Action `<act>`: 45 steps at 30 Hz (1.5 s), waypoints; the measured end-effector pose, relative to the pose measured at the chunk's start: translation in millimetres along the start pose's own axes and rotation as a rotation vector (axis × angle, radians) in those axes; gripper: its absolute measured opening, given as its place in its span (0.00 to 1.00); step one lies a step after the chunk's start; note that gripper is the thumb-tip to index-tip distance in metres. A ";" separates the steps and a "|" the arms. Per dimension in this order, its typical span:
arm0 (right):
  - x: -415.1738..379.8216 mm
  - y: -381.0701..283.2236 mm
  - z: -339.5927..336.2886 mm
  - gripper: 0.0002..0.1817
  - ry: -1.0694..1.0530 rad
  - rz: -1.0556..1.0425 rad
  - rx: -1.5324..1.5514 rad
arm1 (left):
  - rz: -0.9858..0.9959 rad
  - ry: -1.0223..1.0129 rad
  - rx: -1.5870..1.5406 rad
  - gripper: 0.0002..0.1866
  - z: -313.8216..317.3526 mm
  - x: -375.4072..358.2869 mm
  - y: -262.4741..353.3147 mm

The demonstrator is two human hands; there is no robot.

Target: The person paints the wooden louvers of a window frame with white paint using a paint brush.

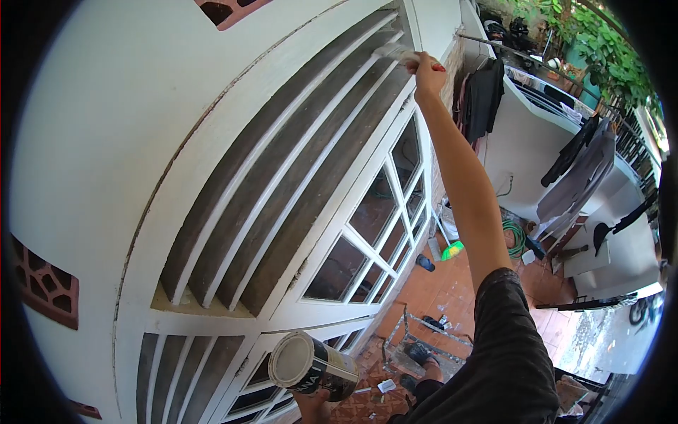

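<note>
My right hand is stretched far up, its fingers wrapped round a paintbrush with pale bristles and a bit of red showing at the handle. The bristles are at the upper end of the white louver slats in the wall opening; whether they touch a slat is hard to tell. Low in view, my left hand is closed round a paint can with a dark label. The can's pale round end faces me, and the hand is partly cut off by the frame's bottom edge.
Below the slats is a white-framed window. A metal frame stands near my feet on the tiled floor. A green hose, a green-yellow broom head and hanging clothes are to the right.
</note>
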State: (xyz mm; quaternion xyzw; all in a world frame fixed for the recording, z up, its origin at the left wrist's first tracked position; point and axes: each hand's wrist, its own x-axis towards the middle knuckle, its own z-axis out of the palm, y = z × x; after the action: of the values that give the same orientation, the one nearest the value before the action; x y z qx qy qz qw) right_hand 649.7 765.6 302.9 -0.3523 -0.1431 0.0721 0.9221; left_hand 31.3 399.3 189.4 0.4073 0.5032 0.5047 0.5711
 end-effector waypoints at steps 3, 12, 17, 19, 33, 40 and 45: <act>-16.2 -15.8 12.3 0.12 -0.027 -0.001 0.087 | -0.002 -0.033 -0.086 0.57 19.6 -4.3 17.6; -187.8 -49.5 32.7 0.14 -0.360 0.105 0.261 | -0.023 -0.025 -0.118 0.59 42.3 -12.4 37.4; -244.3 -74.2 19.7 0.14 -0.397 0.253 0.245 | -0.010 -0.044 -0.123 0.59 35.3 -14.0 33.0; -217.1 -67.5 22.5 0.14 -0.151 0.168 0.265 | 0.003 -0.056 -0.125 0.59 32.2 -16.6 34.7; -249.4 -49.5 49.7 0.14 -0.083 0.343 0.363 | 0.002 -0.059 -0.098 0.57 8.4 -18.4 41.6; -308.9 -91.0 19.6 0.15 -0.462 0.599 0.217 | -0.056 -0.098 -0.114 0.56 10.8 -13.8 42.3; -306.2 -97.6 13.4 0.15 -0.332 0.560 0.156 | -0.020 -0.105 -0.078 0.56 3.3 -18.2 40.3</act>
State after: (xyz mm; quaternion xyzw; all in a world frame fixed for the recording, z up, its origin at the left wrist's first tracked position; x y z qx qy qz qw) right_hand 358.1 630.0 312.5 -0.2900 -0.1832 0.3900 0.8546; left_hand 28.2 387.9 232.1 0.4056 0.4565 0.4964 0.6170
